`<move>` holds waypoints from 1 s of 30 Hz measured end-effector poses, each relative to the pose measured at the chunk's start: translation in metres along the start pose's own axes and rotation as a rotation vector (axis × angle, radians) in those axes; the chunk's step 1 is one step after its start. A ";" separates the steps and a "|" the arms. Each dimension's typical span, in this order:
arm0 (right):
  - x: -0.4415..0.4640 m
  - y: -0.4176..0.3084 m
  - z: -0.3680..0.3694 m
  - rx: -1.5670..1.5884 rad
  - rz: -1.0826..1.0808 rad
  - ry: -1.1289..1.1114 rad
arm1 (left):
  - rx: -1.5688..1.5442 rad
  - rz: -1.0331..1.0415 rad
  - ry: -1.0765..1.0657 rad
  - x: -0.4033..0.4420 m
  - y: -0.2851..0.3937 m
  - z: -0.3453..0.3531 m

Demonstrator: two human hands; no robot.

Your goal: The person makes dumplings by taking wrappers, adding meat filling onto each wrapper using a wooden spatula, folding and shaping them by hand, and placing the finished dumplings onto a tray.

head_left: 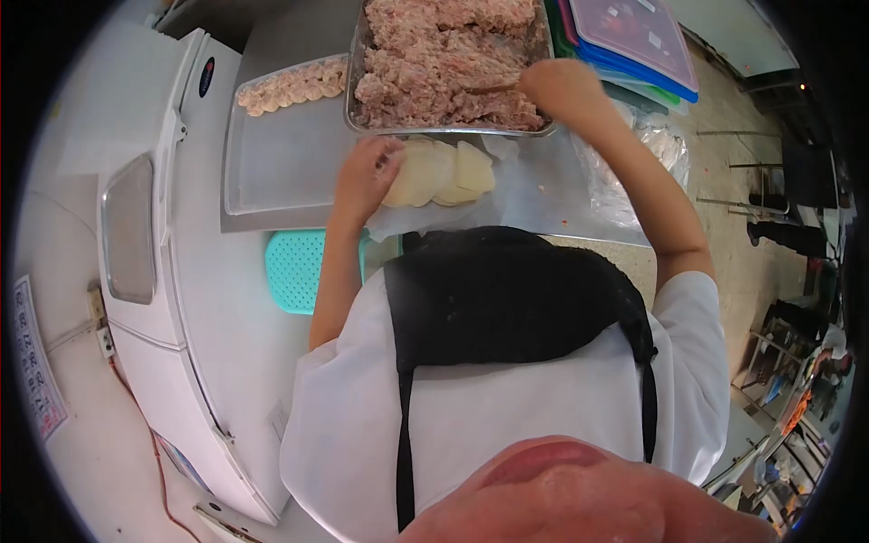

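Observation:
My right hand is closed around a thin wooden stick, whose far end touches the ground meat. That pink, coarse meat fills a deep metal tray. My left hand has its fingers curled together just left of the wrappers; what they hold, if anything, is hidden. Pale yellow round dough wrappers lie overlapping on a thin clear plastic sheet in front of the tray. Rows of filled dumplings sit at the far end of a flat metal tray on the left.
A white refrigerator stands close on the left. Stacked coloured lids and a clear plastic bag are at the right of the metal table. Below the table edge shows a turquoise perforated basket.

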State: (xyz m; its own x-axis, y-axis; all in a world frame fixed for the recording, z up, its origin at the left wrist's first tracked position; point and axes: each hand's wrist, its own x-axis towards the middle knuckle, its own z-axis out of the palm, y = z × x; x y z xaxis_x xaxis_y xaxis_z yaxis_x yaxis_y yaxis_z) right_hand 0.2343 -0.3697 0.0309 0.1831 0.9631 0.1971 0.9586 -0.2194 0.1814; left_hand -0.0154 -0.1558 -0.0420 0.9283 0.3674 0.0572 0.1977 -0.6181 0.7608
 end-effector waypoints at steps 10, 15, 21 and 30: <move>-0.004 0.017 -0.013 0.052 -0.134 -0.110 | -0.104 -0.221 0.099 -0.014 -0.011 0.055; -0.011 -0.009 0.042 0.157 -0.185 -0.003 | -0.309 -0.230 0.183 -0.011 -0.004 0.056; -0.007 0.031 0.014 0.035 -0.121 -0.113 | -0.156 -0.019 0.134 -0.010 -0.005 0.055; -0.031 -0.023 0.038 0.338 0.033 -0.082 | -1.324 -0.402 0.209 0.011 -0.012 0.041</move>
State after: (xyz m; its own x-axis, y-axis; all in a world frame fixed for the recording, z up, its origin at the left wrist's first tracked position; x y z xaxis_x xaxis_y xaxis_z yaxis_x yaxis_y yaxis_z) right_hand 0.2152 -0.3885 -0.0156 0.2194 0.9686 0.1174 0.9672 -0.2002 -0.1561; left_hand 0.0051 -0.1733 -0.0770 0.7929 0.5285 -0.3033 -0.1132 0.6168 0.7789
